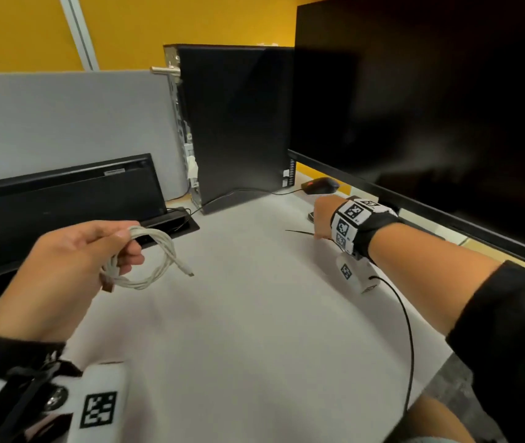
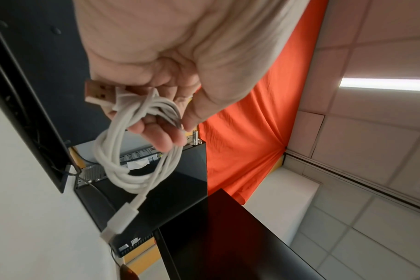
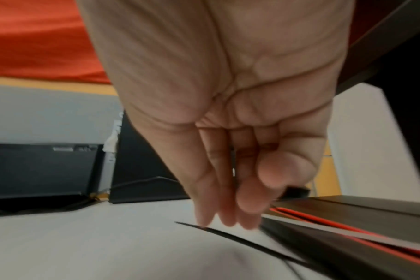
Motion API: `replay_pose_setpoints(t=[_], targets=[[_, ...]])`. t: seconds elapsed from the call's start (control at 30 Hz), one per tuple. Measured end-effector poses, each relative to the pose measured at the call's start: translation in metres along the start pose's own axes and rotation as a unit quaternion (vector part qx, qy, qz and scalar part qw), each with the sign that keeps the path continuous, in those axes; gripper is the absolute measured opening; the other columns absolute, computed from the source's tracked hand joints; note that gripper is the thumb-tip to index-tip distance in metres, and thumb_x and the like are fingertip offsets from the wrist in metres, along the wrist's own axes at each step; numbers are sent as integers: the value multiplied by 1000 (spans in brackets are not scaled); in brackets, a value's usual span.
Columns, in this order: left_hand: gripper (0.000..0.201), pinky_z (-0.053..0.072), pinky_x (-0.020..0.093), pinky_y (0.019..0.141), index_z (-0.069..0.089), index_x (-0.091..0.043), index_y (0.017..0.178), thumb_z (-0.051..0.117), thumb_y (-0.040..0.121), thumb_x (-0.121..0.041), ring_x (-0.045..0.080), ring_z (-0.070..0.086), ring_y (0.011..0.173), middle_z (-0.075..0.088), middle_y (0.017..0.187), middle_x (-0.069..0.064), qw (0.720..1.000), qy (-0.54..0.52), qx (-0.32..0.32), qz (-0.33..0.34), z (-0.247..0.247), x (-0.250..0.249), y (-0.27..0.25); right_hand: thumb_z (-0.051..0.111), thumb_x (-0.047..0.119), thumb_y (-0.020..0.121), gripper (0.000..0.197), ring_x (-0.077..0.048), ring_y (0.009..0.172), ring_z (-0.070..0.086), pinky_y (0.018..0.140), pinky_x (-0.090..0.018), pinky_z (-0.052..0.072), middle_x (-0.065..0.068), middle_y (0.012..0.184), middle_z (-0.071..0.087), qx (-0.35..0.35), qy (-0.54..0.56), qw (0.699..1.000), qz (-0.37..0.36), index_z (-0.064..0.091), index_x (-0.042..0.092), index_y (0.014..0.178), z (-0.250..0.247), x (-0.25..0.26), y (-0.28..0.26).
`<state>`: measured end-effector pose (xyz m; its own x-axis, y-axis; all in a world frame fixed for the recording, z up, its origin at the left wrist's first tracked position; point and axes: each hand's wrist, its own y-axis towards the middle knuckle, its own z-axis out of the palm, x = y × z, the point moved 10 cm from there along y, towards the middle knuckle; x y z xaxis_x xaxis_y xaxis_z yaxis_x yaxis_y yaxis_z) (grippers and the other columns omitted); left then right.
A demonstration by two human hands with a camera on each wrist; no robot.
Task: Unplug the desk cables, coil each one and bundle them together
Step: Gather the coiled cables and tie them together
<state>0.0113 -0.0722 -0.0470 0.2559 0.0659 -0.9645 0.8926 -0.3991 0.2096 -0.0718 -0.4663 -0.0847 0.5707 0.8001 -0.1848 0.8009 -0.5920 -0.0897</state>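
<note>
Left hand [image 1: 72, 260] is raised above the counter [image 1: 239, 314], fingers curled round a coiled white cable [image 1: 146, 260]; the loops are pinched at the top between thumb and fingers. Its USB plug [image 2: 99, 92] is seen sticking out beside the fingers in the left wrist view, and the other connector [image 2: 119, 220] hangs free below the coil, clear of the surface.

Right hand [image 1: 322, 215] is reached forward and down to the counter near the lower edge of a large dark monitor [image 1: 430, 107]. Its fingers [image 3: 218, 199] are held straight and close together, with the fingertips on a thin black strip [image 3: 240, 242] that lies flat on the counter; no grip on it can be made out, and the view is blurred.

A black computer tower [image 1: 239, 123] is stood upright at the back, with a black mouse [image 1: 320, 185] just beside its base. A second black monitor [image 1: 63, 206] is seen at the left, in front of a grey partition [image 1: 63, 123]. A thin black wire [image 1: 405, 318] is trailed from the right wrist strap over the counter edge.
</note>
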Motion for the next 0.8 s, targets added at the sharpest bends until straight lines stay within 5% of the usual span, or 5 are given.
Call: replay_pose_setpoints(t=[0.17,0.33,0.5,0.73,0.8], targets=[[20,44,31,57,77,-26,93,58,95,-21,16,67,69,70,74,2,1000,3,1,0,2,7,3,70,43,77,38,-21,56,62,66,-33,55,3,60,61,-15,-8,999,41,45,22,58,18,-31,26],[22,38,29,50,77,-25,91,57,95,-19,15,63,63,68,70,2,1000,2,1,-5,7,11,2,73,47,72,48,-20,49,59,59,-30,53,5,55,56,-16,-13,999,45,37,23,52,33,-36,41],[25,34,32,54,77,-22,88,55,96,-15,15,60,61,65,68,1,1000,-14,3,-13,13,10,-2,66,37,79,32,-18,49,59,50,-23,43,3,54,59,-30,12,999,29,50,18,58,23,-30,22],[20,33,30,55,73,-12,94,54,96,-11,15,58,60,64,67,2,999,-26,-6,-23,13,2,-7,63,36,83,17,-15,54,59,47,-21,36,3,63,61,-30,-8,999,6,64,20,89,16,-24,8],[19,33,30,54,73,-12,95,54,96,-11,15,58,60,64,67,2,999,-31,-8,-23,13,-1,-8,64,36,81,17,-16,57,59,49,-22,37,3,65,61,-18,-7,1000,9,63,19,84,15,-20,8]])
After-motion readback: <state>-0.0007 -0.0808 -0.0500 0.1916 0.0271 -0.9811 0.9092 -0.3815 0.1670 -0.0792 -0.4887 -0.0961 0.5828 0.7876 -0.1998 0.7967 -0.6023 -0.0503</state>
